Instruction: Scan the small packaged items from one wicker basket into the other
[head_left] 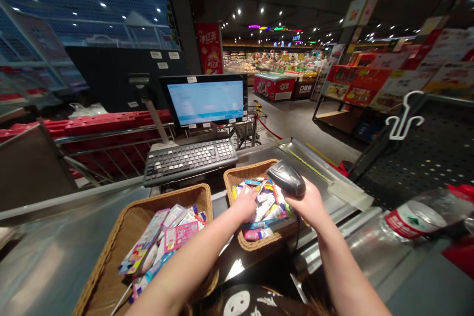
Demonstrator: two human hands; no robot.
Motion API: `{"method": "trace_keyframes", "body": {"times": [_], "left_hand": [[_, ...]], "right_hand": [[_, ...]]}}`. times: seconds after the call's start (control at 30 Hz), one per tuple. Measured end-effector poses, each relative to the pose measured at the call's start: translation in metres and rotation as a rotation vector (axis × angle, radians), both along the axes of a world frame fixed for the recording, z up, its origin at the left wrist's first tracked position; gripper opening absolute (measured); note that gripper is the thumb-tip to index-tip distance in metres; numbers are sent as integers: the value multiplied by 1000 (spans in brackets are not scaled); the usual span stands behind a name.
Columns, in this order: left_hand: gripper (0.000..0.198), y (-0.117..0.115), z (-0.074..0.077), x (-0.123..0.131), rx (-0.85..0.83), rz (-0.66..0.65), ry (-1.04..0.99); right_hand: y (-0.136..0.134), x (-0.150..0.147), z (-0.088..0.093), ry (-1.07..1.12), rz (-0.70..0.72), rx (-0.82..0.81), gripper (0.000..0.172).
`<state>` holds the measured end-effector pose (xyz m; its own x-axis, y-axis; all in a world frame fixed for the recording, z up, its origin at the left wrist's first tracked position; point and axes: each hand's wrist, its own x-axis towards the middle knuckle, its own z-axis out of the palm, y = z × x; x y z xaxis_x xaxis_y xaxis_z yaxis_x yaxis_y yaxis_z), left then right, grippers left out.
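My right hand (305, 202) grips a black handheld barcode scanner (286, 177) above the far wicker basket (252, 171). That basket is full of small colourful packets (261, 206). My left hand (244, 205) rests at the basket's near side, touching the packets, with its fingers partly hidden among them. A second, larger wicker basket (177, 202) sits closer to me on the left. It holds flat pink and blue packaged items (159, 237), partly covered by my left forearm.
A black keyboard (189, 160) and a lit monitor (205, 100) stand beyond the baskets on a steel checkout counter (307, 158). A crumpled plastic bottle (422, 217) lies at the right, before a black perforated panel (437, 153). Shop aisles extend behind.
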<state>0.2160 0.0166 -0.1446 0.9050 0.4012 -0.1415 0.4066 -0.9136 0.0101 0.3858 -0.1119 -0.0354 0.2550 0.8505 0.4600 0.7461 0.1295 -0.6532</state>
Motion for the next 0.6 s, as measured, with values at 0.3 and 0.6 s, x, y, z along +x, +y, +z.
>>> {"method": "trace_keyframes", "body": {"times": [0.3,0.6], "left_hand": [[30,4,-11,13,68,103,-42],[17,24,8,7,-73,-81,-71]], "right_hand": [[7,9,0,29,48,-4,13],[3,18,2,16,36,12,20]]}}
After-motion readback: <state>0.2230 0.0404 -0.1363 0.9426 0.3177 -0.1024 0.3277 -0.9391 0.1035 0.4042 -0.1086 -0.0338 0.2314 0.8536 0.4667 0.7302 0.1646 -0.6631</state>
